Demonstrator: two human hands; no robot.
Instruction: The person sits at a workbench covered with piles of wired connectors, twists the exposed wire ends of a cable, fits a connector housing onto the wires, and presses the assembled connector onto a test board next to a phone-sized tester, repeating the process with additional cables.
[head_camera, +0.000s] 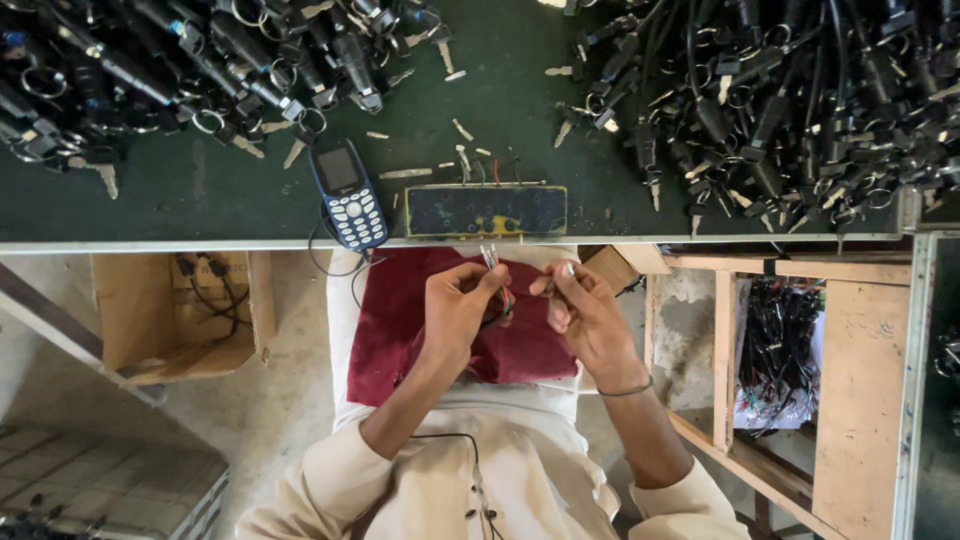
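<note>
My left hand (455, 305) pinches a small bundle of thin coloured wires (490, 262), their bare tips sticking up toward the table edge. My right hand (585, 310) is beside it, fingers closed on a small pale wire end (566, 270) close to the bundle. Both hands hover over a dark red cloth (400, 320) on my lap, just below the green table (200, 195). A flat dark block with yellow edges (487, 210) lies on the table straight ahead of my hands.
A blue keypad phone (348, 193) lies at the table edge with a cord hanging down. Piles of black cable parts with keys and rings fill the left (150, 70) and right (800, 100) of the table. A cardboard box (180, 310) sits left below; wooden shelving (860, 380) stands right.
</note>
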